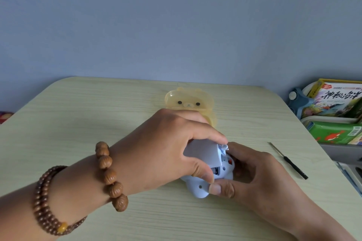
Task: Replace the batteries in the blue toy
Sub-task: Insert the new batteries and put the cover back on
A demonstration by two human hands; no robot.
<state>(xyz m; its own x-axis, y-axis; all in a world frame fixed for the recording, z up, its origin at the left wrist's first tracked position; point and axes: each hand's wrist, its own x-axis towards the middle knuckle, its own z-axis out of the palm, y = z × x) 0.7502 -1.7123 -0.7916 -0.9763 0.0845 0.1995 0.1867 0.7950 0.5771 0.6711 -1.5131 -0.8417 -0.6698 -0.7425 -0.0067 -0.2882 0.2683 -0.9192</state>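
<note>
**Inspector:** Starting at the left. What is the left hand (166, 148) doing?

**Assistant:** It is reaching in from the left, beaded bracelets (109, 176) on the wrist. It is pinching a pale panel (203, 152), with curled fingers above and the thumb below. The panel is judged to be the battery cover.

**Inspector:** And the task's object?

**Assistant:** The blue toy (199, 188) is lying on the table (78, 123) directly beneath that panel, between the two hands. The hands are hiding most of it. Its long axis is appearing to run from the near side away toward the right, though this cannot be confirmed.

**Inspector:** The right hand (260, 174)?

**Assistant:** It is cupping the toy's right side. Its fingers are curling behind the body and its thumb is pressing the near end. It is judged to be steadying the toy.

**Inspector:** Which relation is deciding the next move?

**Assistant:** The panel is sitting tilted over the battery bay (216, 171), with a dark gap showing under its near edge. The left hand is the one holding the panel, so any lifting or seating is falling to it. Whether the panel is coming off or going on cannot be told.

**Inspector:** Further right?

**Assistant:** A screwdriver (288, 160) is lying unheld, well apart from the right hand.
</note>
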